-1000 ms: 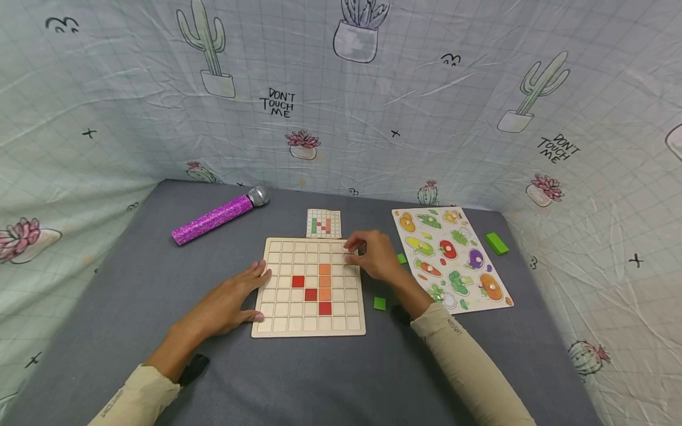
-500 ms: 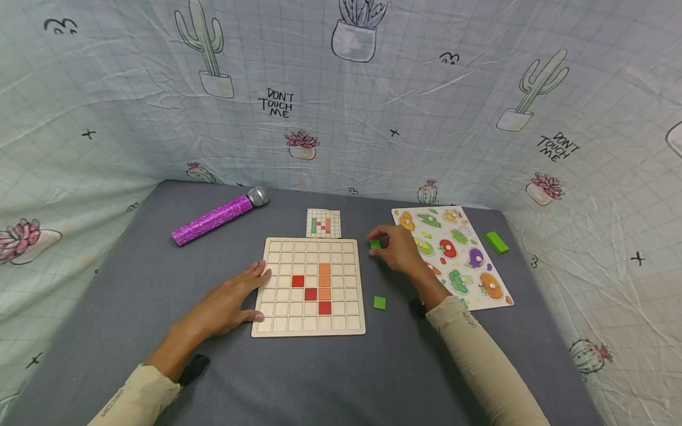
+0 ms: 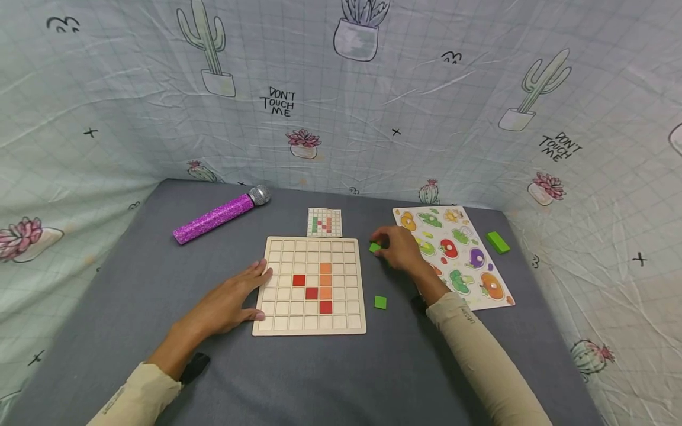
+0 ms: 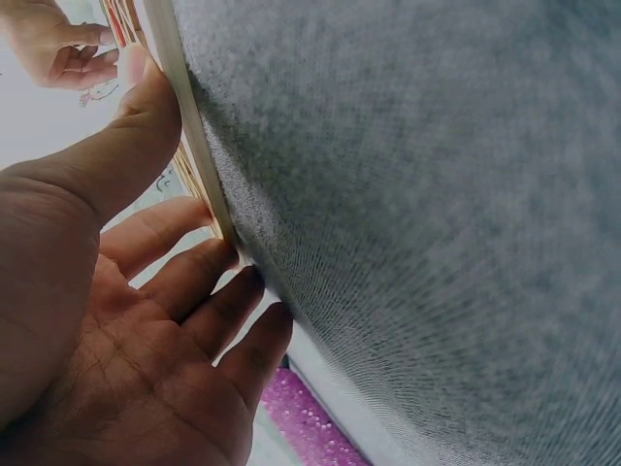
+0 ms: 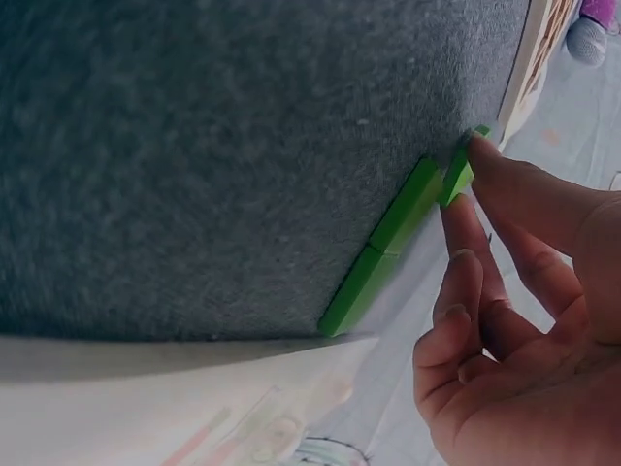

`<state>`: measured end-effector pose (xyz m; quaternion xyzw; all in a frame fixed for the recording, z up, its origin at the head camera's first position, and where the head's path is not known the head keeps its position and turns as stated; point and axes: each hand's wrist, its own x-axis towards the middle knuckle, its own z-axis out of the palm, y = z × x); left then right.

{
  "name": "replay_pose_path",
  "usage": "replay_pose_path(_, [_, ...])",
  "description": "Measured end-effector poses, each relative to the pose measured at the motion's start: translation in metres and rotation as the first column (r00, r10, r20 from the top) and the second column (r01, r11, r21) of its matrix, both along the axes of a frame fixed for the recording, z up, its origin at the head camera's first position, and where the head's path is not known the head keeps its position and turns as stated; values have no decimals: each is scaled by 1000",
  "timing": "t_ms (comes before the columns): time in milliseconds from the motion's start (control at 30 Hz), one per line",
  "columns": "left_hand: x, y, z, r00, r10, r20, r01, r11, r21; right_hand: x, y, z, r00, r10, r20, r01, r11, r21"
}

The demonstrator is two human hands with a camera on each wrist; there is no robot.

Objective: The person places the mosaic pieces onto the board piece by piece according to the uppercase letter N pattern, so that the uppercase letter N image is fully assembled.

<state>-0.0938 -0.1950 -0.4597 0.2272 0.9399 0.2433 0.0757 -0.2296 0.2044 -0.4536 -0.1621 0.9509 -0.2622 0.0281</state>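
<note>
One green square tile (image 3: 375, 247) pinched in right hand (image 3: 399, 248), just right of wooden grid board (image 3: 346, 296); left hand (image 3: 229, 303) loosely splayed, touching its left edge.

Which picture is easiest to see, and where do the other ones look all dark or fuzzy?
Head view: easiest, evenly lit, with the red tiles standing out clearly; left wrist view: the left hand has a shadowy palm, while the right hand looks washed out; right wrist view: the gray tabletop is dim, the vegetable board blurry.
</note>
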Motion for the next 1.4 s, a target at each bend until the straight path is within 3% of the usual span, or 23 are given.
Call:
replay_pose_path(400, [-1, 0, 0, 1000, -1, -2, 1, 1000, 0, 4, -6, 0, 993, 15, 114, -20, 999, 42])
replay_pose_path(867, [-1, 1, 0, 1000, 7, 5, -7, 1000, -10, 18, -23, 13, 999, 36, 4, -36, 997, -67])
replay_pose_path(1100, [-1, 2, 1, 1000, 10, 12, -10, 1000, -15, 26, -39, 13, 998, 48, -32, -52, 993, -110])
replay_pose_path(1400, [0, 2, 1, 1000, 13, 12, -13, 1000, -9, 35, -63, 8, 998, 59, -11, -60, 990, -129])
